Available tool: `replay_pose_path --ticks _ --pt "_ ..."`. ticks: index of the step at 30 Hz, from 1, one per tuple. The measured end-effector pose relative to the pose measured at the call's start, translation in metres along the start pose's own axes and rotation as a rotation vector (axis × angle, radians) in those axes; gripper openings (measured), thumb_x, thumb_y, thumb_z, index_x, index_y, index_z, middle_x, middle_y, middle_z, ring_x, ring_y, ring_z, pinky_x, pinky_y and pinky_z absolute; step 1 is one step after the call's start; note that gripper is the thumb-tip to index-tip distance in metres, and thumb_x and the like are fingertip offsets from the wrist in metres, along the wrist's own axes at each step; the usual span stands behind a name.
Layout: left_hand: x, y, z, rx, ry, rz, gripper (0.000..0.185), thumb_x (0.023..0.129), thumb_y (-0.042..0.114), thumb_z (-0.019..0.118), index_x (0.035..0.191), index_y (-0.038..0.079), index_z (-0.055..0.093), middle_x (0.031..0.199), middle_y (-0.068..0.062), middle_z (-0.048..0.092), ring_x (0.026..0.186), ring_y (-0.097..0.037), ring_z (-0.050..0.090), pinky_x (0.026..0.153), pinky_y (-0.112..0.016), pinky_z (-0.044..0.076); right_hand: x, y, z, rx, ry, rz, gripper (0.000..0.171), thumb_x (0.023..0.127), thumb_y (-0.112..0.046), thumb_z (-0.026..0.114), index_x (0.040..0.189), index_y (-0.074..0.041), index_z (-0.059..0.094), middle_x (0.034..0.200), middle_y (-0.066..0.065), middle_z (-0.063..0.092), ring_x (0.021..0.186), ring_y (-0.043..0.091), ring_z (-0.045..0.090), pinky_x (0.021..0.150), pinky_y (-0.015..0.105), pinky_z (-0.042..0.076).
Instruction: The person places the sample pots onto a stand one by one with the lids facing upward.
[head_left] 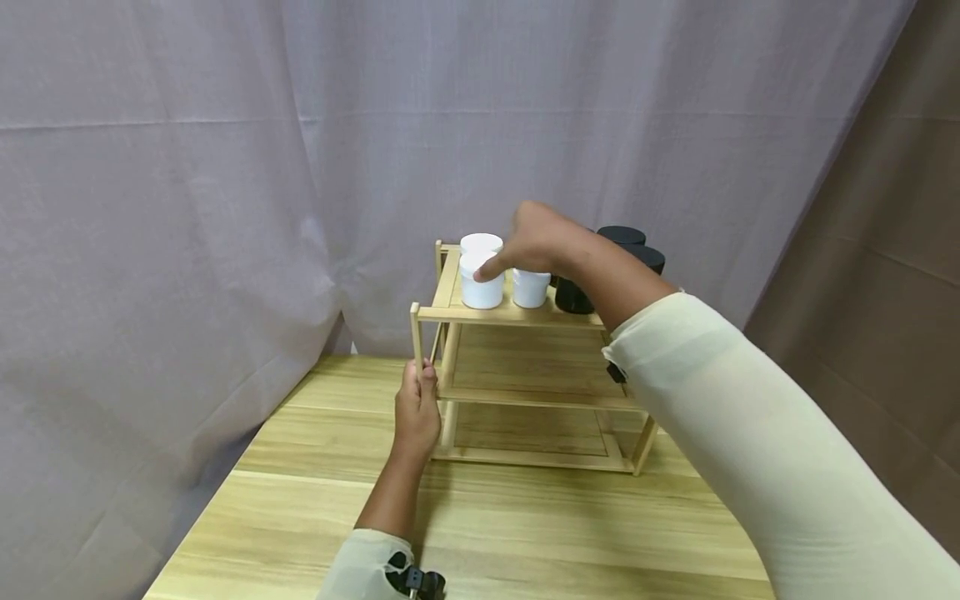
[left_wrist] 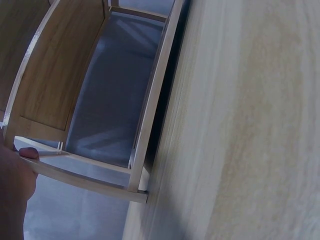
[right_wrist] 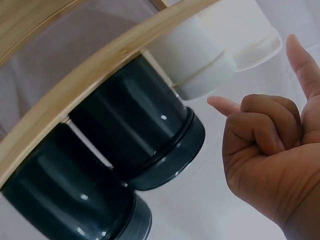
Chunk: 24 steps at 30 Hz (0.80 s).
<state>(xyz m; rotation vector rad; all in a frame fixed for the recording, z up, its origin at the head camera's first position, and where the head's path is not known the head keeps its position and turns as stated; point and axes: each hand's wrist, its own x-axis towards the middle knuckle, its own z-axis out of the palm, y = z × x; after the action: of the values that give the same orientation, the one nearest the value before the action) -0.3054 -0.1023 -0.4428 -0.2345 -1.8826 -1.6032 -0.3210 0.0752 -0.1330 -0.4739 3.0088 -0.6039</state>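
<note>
A wooden rack [head_left: 540, 400] with several tiers stands on the table. My left hand [head_left: 417, 412] grips its front left post, the fingers around the wood; the left wrist view shows the thumb over the rack's bar [left_wrist: 80, 179]. Over the top tier hovers my right hand [head_left: 536, 242]. One digit points down by the front white jar [head_left: 482, 296]; the right wrist view shows a small gap from the jars. There, two digits [right_wrist: 300, 62] extend while the middle fingers bend toward the palm, holding nothing. A second white jar [head_left: 481, 242] stands behind, and another white jar [head_left: 530, 289] beside.
Several black jars share the top tier's right side, among them a front black jar [head_left: 574, 297] and a rear black jar [head_left: 621, 235]; my right arm partly hides them. Grey curtains [head_left: 375, 125] hang behind the wooden table [head_left: 315, 467].
</note>
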Motion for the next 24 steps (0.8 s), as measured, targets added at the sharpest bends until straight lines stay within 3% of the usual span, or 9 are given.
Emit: replay_pose_path --ticks 3,5,7,10,14,20,24 --pt "0.000 0.000 0.001 -0.001 -0.007 -0.014 0.025 0.119 0.019 0.043 0.114 -0.003 0.053 0.077 0.002 0.042 0.066 -0.010 0.038 0.061 -0.023 0.034 -0.005 0.005 -0.002 -0.008 0.003 0.003 0.076 0.088 -0.046 0.091 0.131 0.007 0.058 0.127 0.015 0.059 0.112 0.028 0.056 0.100 0.044 0.054" --pt "-0.001 0.000 0.001 0.000 -0.011 -0.024 0.024 0.119 0.020 0.043 0.114 -0.002 0.053 0.077 0.002 0.042 0.065 -0.010 0.038 0.061 -0.023 0.034 -0.009 0.008 -0.002 -0.019 0.021 -0.009 0.075 0.088 -0.046 0.091 0.128 0.008 0.059 0.123 0.015 0.058 0.108 0.028 0.055 0.096 0.043 0.053" --pt "-0.001 0.001 0.001 -0.002 -0.012 -0.025 0.024 0.119 0.019 0.043 0.115 -0.002 0.053 0.077 0.002 0.042 0.065 -0.010 0.038 0.061 -0.023 0.034 -0.015 0.011 0.001 -0.030 0.056 -0.029 0.067 0.087 -0.045 0.091 0.117 0.006 0.060 0.111 0.012 0.055 0.100 0.027 0.053 0.087 0.040 0.051" --pt "-0.001 0.001 0.000 -0.003 -0.005 -0.014 0.024 0.118 0.018 0.044 0.115 -0.004 0.053 0.076 0.002 0.042 0.065 -0.010 0.038 0.061 -0.023 0.034 -0.024 0.013 0.006 -0.052 0.126 -0.055 0.052 0.086 -0.044 0.092 0.089 -0.003 0.059 0.088 0.005 0.049 0.080 0.022 0.049 0.069 0.035 0.045" --pt "0.000 0.000 0.001 -0.007 -0.001 -0.011 0.025 0.118 0.018 0.044 0.115 -0.005 0.053 0.076 0.002 0.042 0.066 -0.010 0.038 0.061 -0.024 0.034 -0.039 0.013 0.015 -0.055 0.200 -0.059 0.049 0.085 -0.042 0.094 0.083 -0.007 0.059 0.080 0.003 0.050 0.070 0.019 0.050 0.061 0.031 0.042" --pt "0.001 0.002 -0.001 -0.003 0.007 -0.030 0.027 0.119 0.020 0.044 0.116 -0.004 0.054 0.077 0.001 0.044 0.067 -0.012 0.039 0.062 -0.024 0.035 -0.059 0.015 0.028 -0.095 0.272 -0.089 0.054 0.086 -0.047 0.092 0.108 -0.003 0.069 0.095 0.011 0.067 0.081 0.026 0.062 0.065 0.039 0.051" --pt "-0.001 0.000 -0.002 0.004 0.017 -0.027 0.027 0.118 0.019 0.045 0.116 -0.006 0.054 0.077 -0.004 0.046 0.066 -0.011 0.040 0.062 -0.024 0.036 -0.071 0.024 0.043 -0.129 0.309 -0.159 0.072 0.092 -0.051 0.085 0.140 0.001 0.065 0.119 0.021 0.076 0.100 0.034 0.073 0.077 0.052 0.061"
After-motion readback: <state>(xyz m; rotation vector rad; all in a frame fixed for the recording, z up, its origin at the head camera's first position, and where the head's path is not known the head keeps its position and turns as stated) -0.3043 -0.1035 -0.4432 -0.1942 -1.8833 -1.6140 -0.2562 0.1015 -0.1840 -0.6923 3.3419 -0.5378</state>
